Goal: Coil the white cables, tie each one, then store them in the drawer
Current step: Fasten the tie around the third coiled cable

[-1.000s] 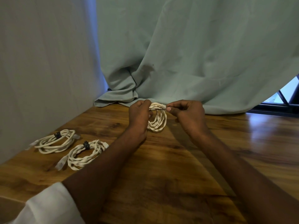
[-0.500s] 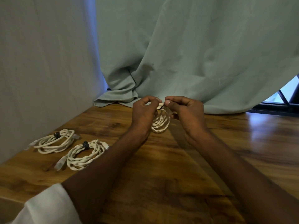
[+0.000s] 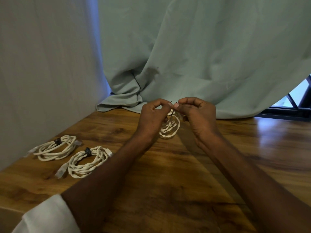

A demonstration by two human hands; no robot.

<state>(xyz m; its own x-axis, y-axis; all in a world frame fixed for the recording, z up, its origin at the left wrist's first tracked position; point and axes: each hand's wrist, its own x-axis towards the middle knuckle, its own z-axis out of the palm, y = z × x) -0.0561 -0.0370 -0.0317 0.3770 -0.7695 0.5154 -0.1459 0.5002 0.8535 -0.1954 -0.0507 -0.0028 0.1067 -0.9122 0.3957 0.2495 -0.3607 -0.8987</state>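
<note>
A: Where's the cable rn?

B: Third white coil (image 3: pixel 170 127) hangs between my hands, its lower loop just above the wooden desk (image 3: pixel 193 165) afaict. My left hand (image 3: pixel 154 117) pinches one end of the thin dark twist tie (image 3: pixel 171 105) at the top of the coil; my right hand (image 3: pixel 196 113) pinches the other end, fingertips nearly touching.

A: How to do it well?

B: IMO keep the loops bunched tight, cross the tie ends close to the bundle, twist snug so nothing slips. Don't let go of the coil or it'll spring open.

A: The others?

B: Two tied coils, far one (image 3: pixel 55 147) and nearer one (image 3: pixel 87 161), lie well left of my left hand. Drawer's not in view, so storing comes later.
</note>
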